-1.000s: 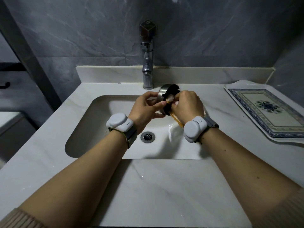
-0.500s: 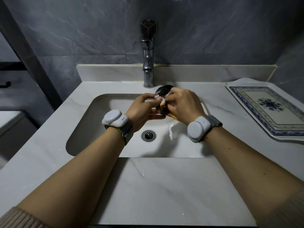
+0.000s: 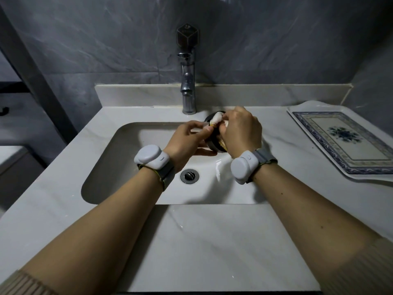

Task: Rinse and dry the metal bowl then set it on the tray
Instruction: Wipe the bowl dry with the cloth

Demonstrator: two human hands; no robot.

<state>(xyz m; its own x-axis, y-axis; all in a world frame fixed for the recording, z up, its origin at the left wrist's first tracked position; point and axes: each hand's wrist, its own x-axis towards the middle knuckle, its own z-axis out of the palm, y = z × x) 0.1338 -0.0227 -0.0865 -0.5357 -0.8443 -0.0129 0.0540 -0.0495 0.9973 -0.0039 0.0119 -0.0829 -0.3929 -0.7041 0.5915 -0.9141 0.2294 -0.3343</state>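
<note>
Now our hands have shifted the bowl (image 3: 212,133) back from the tap (image 3: 188,90); our left hand (image 3: 187,139) grips it, our right hand (image 3: 240,128) presses the cloth (image 3: 217,119) in. Drying continues; the tray (image 3: 302,107) waits.

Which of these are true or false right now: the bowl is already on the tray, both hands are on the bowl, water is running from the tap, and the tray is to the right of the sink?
1. The metal bowl sits on the tray. False: it is held over the sink.
2. The left hand and right hand are both at the bowl. True.
3. Water runs from the tap. False: no stream shows.
4. The tray lies right of the sink. True.
5. The right hand presses a cloth to the bowl. True.
</note>
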